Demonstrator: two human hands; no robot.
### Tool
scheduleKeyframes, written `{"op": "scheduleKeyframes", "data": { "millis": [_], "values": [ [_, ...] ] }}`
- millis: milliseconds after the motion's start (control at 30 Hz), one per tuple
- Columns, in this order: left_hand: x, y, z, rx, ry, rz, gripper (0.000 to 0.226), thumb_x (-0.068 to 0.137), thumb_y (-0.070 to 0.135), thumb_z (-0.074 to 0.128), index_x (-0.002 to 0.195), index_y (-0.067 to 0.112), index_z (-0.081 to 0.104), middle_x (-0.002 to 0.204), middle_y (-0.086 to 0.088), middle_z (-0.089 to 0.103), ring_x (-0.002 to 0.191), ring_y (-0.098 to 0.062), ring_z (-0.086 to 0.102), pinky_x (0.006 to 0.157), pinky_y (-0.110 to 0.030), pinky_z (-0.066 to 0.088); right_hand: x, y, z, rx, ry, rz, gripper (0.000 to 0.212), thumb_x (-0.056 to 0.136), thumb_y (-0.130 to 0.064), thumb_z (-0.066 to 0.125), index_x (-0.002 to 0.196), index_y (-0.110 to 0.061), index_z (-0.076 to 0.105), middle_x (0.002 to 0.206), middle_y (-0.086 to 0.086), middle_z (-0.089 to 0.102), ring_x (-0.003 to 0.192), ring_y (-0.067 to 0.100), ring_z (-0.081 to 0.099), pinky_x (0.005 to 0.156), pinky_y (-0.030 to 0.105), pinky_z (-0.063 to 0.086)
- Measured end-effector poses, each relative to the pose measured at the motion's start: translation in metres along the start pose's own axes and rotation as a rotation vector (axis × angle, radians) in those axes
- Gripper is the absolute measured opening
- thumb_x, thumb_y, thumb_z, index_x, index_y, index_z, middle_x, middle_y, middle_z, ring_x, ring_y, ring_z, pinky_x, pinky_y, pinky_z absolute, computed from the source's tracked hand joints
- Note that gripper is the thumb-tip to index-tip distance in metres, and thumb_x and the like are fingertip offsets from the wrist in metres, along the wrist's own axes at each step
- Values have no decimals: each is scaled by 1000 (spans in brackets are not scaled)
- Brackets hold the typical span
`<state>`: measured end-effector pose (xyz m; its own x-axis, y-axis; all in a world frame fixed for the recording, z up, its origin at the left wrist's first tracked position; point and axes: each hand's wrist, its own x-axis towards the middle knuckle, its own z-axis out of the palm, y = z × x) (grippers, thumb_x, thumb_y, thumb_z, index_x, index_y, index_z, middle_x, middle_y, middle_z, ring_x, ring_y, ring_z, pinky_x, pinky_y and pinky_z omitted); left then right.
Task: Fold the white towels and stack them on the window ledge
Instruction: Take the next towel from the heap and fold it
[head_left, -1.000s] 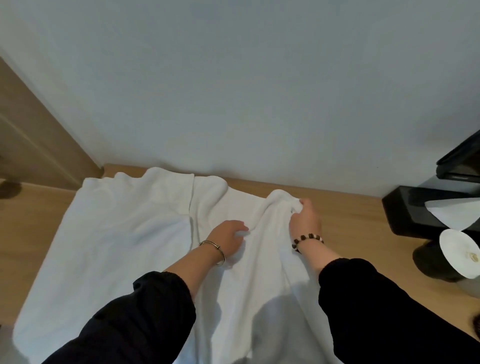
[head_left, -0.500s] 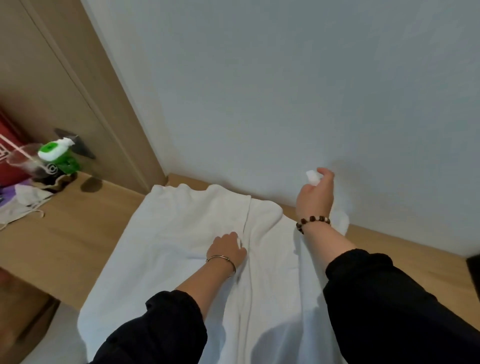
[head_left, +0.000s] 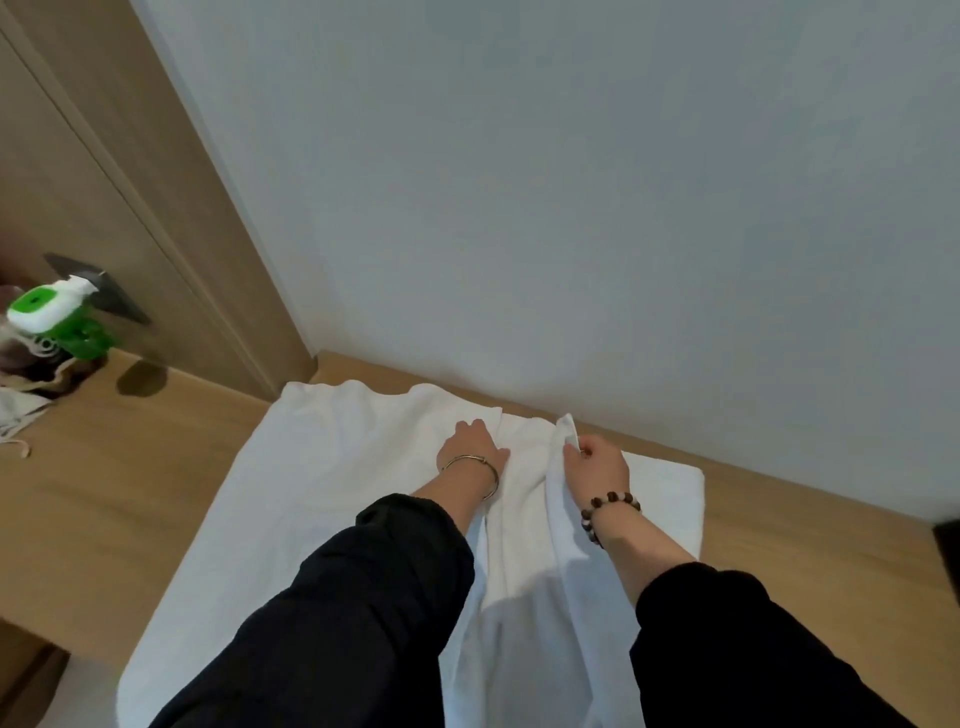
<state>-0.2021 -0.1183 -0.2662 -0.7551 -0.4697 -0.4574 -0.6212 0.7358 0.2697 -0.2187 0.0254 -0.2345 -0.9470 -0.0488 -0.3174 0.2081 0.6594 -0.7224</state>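
Room: pale wall at 12 o'clock, wooden door panel at 10 o'clock, and a light wooden surface (head_left: 124, 499) running under both. Item one: the white towel (head_left: 322, 499), spread flat from the centre out to 8 o'clock, its far edge touching the wall and its near end hanging over the surface edge. I logged my left hand (head_left: 474, 448) as flat and open, palm pressing the towel beside a lengthwise crease. My right hand (head_left: 597, 462), at about 1 o'clock of the left, was pinched shut on a raised corner of the same towel.

Change noted: half a second earlier that corner was held high against the wall; it had come down low and close to the left hand. I judged this to be the lengthwise fold being laid over, an early step, with nothing yet stacked. A folded white edge (head_left: 670, 493) lay at 3 o'clock, just beyond the right hand; whether it was a second towel I could not tell.

Item two: a green and white bottle (head_left: 54, 322) at 9 o'clock. Writing: none legible anywhere.
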Motion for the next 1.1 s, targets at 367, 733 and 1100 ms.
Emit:
{"op": "scheduleKeyframes", "data": {
  "millis": [367, 733, 1100],
  "values": [
    [-5, -4, 0, -545, 161, -35, 29, 84, 9, 50, 59, 16, 36, 61, 0, 37, 63, -20, 39, 52, -26, 27, -20, 4, -3, 150, 101, 69, 45, 88, -11, 51, 51, -17, 27, 51, 0, 24, 54, 16, 22, 51, 27, 20],
    [-112, 18, -34, -1051, 38, 216, 28, 83, 8, 59, 59, 21, 65, 45, 14, 50, 45, -4, 42, 44, -11, 35, -63, -9, -40, 366, 161, -103, 26, 86, -15, 62, 62, -5, 64, 58, 3, 55, 56, 14, 45, 54, 19, 39],
    [-147, 26, -30, -967, 199, 290, 25, 80, 14, 63, 59, 26, 67, 54, 11, 62, 50, 1, 50, 54, -15, 41, -99, -14, -54, 312, 179, -167, 11, 78, -12, 69, 71, -20, 67, 58, -2, 60, 58, 15, 55, 61, 27, 48]
  ]
}}
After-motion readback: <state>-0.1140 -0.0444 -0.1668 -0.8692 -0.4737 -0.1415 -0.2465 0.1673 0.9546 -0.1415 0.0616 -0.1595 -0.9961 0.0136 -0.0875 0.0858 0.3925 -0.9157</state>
